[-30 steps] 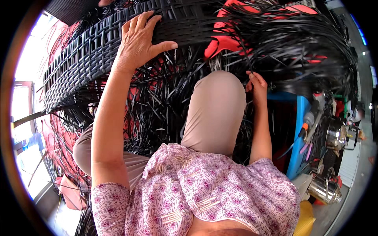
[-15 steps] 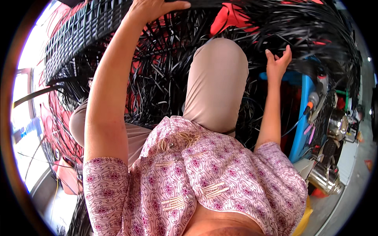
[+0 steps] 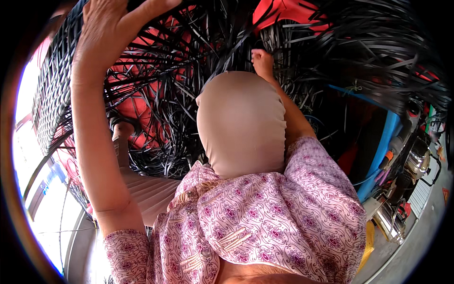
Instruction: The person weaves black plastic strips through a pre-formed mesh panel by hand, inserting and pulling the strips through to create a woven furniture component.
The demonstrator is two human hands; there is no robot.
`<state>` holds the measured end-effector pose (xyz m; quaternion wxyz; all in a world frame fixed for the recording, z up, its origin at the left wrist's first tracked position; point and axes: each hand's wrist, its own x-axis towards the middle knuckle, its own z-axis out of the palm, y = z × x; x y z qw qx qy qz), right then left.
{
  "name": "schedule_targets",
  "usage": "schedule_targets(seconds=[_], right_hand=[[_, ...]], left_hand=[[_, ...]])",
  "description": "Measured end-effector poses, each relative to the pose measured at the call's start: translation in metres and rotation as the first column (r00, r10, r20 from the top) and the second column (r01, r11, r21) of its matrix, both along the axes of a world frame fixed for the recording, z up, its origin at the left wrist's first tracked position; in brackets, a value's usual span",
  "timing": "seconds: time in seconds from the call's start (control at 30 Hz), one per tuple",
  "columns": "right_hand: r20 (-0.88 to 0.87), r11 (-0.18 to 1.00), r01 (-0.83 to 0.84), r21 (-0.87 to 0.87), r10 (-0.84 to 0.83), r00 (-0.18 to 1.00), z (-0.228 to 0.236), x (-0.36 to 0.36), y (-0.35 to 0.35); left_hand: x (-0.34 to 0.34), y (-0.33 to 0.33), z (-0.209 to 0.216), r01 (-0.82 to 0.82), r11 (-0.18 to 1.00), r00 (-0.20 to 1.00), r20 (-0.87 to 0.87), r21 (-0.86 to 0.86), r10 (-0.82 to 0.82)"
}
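Fingers of the left hand [image 3: 101, 38] run out of view at the far edge, so whether they grip anything cannot be told; its thumb stands wide, pointing right. The right hand [image 3: 263, 64] has its fingers curled in, just beyond the raised knee [image 3: 241, 118]; whether a strip is caught in them cannot be made out.

The woven panel [image 3: 52, 104] stands at the far left, its edge running along the outer side of the left wrist. Loose black strips [image 3: 378, 52] spread from there across the far side to the far right. A dark gap lies between the right arm and the blue frame [image 3: 383, 151], which bounds the room on the right; the knee fills the middle between the arms.

Half a second ago the right hand was raised and open to the right of the knee; now it is farther left, its fingers drawn in. The left hand appears farther left too, and the whole view has shifted.

The strips are flat, thin and shiny, lying in tangled bundles over red sheeting [image 3: 288, 14]. The panel is a tight, ribbed, curved lattice. A shiny metal flask [image 3: 390, 222] lies near right.
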<state>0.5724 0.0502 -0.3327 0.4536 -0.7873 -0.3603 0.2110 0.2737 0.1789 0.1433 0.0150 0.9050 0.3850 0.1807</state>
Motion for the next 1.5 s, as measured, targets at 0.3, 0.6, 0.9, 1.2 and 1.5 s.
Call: schedule_targets(seconds=[0.3, 0.6, 0.9, 1.2, 1.5], right_hand=[[0.474, 0.818, 0.051, -0.573, 0.280, 0.835, 0.022, 0.016, 0.036], [0.359, 0.887, -0.102, -0.450, 0.285, 0.889, 0.051, 0.034, 0.010], [0.448, 0.709, -0.063, -0.703, 0.509, 0.735, -0.006, 0.049, 0.017], [-0.385, 0.869, -0.336, -0.363, 0.188, 0.904, 0.017, 0.085, 0.027], [-0.476, 0.945, -0.276, 0.176, 0.327, 0.816, 0.314, 0.058, -0.027]], left_hand=[[-0.010, 0.007, -0.013, 0.042, 0.995, 0.999, 0.003, 0.093, -0.043], [-0.002, 0.002, -0.003, -0.107, 0.992, 0.989, -0.110, -0.065, 0.100], [0.005, 0.010, -0.028, 0.015, 0.999, 1.000, -0.015, 0.046, -0.015], [0.009, 0.015, -0.021, -0.052, 0.998, 0.996, -0.076, -0.023, 0.050], [-0.003, 0.008, -0.042, -0.014, 1.000, 1.000, 0.024, -0.015, 0.015]])
